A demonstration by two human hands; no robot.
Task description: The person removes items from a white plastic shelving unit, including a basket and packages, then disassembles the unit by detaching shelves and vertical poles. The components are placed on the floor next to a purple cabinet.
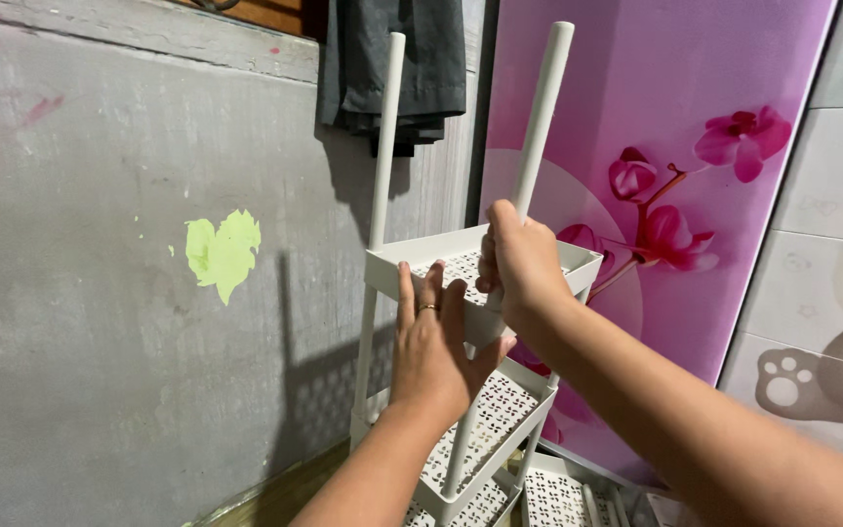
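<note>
A white plastic shelf rack stands in front of me, with perforated trays stacked on white poles. My right hand (519, 262) is closed around the near white pole (544, 107) just above the top tray (390, 270). My left hand (433, 344), a ring on one finger, lies flat and open against the front wall of that top tray. A second white pole (386, 137) rises at the tray's far left corner. A lower perforated tray (500, 415) sits beneath, and another tray (558, 493) shows at the bottom.
A grey plastered wall (100, 293) with a green paint patch (221, 252) fills the left. Dark grey cloth (397, 68) hangs above the rack. A pink panel with orchid flowers (675, 195) stands behind, and a pale cartoon-animal panel (831, 293) lies at right.
</note>
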